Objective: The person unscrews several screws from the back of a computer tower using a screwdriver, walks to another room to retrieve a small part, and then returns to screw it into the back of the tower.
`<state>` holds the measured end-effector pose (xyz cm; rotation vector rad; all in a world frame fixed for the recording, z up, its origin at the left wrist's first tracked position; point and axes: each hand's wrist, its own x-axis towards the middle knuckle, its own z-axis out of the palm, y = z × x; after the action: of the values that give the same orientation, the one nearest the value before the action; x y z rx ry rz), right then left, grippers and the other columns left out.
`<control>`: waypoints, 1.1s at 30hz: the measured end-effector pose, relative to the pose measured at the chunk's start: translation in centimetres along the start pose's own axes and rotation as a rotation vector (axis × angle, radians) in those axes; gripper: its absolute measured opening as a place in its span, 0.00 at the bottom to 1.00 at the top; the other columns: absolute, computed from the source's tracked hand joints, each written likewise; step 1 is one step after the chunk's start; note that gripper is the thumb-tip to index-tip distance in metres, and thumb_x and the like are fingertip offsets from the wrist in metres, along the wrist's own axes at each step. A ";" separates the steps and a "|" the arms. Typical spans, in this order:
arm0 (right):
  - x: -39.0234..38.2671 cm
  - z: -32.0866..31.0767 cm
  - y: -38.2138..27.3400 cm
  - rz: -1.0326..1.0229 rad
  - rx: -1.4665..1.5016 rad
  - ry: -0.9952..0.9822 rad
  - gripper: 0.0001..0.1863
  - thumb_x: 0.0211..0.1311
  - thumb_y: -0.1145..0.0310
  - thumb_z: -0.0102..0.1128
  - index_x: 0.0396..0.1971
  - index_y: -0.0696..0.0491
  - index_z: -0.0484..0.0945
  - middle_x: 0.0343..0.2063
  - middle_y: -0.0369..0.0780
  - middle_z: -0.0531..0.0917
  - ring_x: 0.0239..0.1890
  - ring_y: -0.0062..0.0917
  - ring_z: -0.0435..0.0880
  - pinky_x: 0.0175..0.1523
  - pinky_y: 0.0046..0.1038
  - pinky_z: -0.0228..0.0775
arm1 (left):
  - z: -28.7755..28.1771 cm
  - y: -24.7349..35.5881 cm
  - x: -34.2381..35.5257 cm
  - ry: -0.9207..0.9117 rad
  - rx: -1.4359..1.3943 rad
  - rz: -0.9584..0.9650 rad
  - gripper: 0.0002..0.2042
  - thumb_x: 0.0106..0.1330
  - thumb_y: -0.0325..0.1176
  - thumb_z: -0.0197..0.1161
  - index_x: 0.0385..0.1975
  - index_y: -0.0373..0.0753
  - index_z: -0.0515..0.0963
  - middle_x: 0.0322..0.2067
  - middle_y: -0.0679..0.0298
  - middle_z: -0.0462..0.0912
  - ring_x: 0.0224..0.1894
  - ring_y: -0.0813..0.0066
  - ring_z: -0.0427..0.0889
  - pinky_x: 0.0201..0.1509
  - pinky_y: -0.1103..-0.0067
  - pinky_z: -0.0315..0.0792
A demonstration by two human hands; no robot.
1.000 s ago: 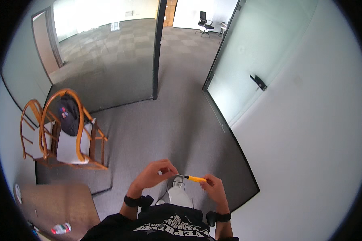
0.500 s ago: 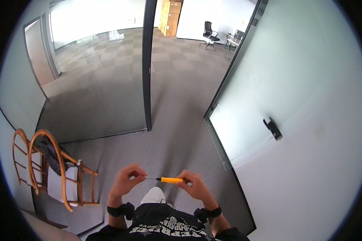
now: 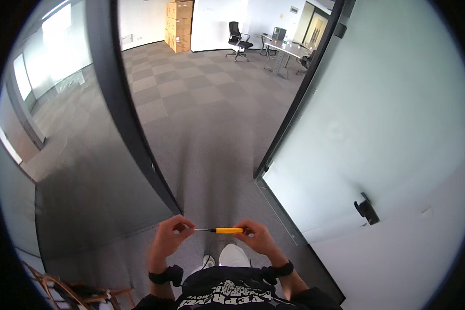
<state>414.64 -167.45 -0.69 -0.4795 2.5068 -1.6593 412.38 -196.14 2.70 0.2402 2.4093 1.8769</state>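
Note:
A screwdriver point(image 3: 228, 230) with a yellow handle and a thin metal shaft lies level between my hands, above my white shoes point(image 3: 231, 256). My left hand point(image 3: 169, 235) pinches the tip end of the shaft. My right hand point(image 3: 256, 237) grips the far end of the handle with thumb and fingers. Both wrists carry black strapped devices.
An open doorway lies ahead, with a glass panel point(image 3: 98, 170) at left and an open glass door point(image 3: 377, 113) with black handle point(image 3: 366, 211) at right. Wooden chairs point(image 3: 57, 284) are at lower left. Beyond stand cardboard boxes point(image 3: 178, 28), an office chair point(image 3: 234, 33) and a desk point(image 3: 289, 49).
I have moved forward toward the doorway, so the frame and door look closer and the chairs and brown table slid down out of or toward the lower edge. Both hands still hold the screwdriver.

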 end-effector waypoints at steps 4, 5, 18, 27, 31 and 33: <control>8.7 -4.6 5.9 0.203 0.220 0.086 0.10 0.69 0.64 0.61 0.42 0.55 0.80 0.31 0.36 0.82 0.30 0.17 0.78 0.37 0.19 0.73 | 1.5 0.5 12.9 -0.136 0.147 0.083 0.04 0.60 0.23 0.69 0.33 0.36 0.82 0.29 0.65 0.83 0.29 0.82 0.79 0.33 0.83 0.73; 11.4 -5.8 7.8 0.317 0.275 0.043 0.11 0.71 0.63 0.58 0.41 0.56 0.80 0.30 0.36 0.82 0.30 0.16 0.78 0.36 0.19 0.72 | 1.8 0.3 16.3 -0.162 0.198 0.105 0.03 0.61 0.22 0.68 0.33 0.36 0.81 0.30 0.63 0.84 0.29 0.81 0.80 0.34 0.83 0.75; 58.0 -15.7 12.3 0.050 0.328 -0.128 0.18 0.76 0.59 0.51 0.31 0.58 0.77 0.21 0.34 0.74 0.21 0.18 0.67 0.29 0.23 0.63 | -8.0 -1.2 55.4 0.186 0.280 0.126 0.02 0.61 0.21 0.65 0.30 0.36 0.79 0.27 0.64 0.79 0.27 0.79 0.76 0.30 0.82 0.69; 86.6 -21.6 17.9 -0.070 0.024 -0.089 0.13 0.66 0.63 0.64 0.31 0.57 0.75 0.21 0.36 0.76 0.23 0.20 0.69 0.29 0.25 0.64 | -14.0 -7.6 85.0 0.220 0.168 0.066 0.02 0.62 0.23 0.65 0.30 0.36 0.78 0.24 0.70 0.74 0.26 0.85 0.70 0.31 0.85 0.66; 97.2 -27.8 20.4 0.109 0.077 0.153 0.13 0.67 0.62 0.63 0.35 0.57 0.78 0.21 0.32 0.73 0.25 0.14 0.70 0.29 0.22 0.63 | -13.4 -6.2 102.0 0.097 -0.278 0.000 0.04 0.66 0.27 0.65 0.36 0.36 0.79 0.28 0.72 0.76 0.30 0.86 0.72 0.33 0.85 0.67; 101.7 -31.2 21.3 0.168 0.351 0.314 0.14 0.70 0.60 0.60 0.37 0.58 0.80 0.23 0.29 0.75 0.25 0.11 0.69 0.29 0.18 0.62 | -12.7 -4.2 110.2 -0.025 -0.426 0.097 0.08 0.65 0.24 0.65 0.42 0.36 0.77 0.31 0.71 0.77 0.33 0.87 0.74 0.36 0.86 0.69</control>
<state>306.23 -164.09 1.78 0.0286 2.2828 -2.1820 301.54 -190.40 5.63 0.3495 1.9469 2.3503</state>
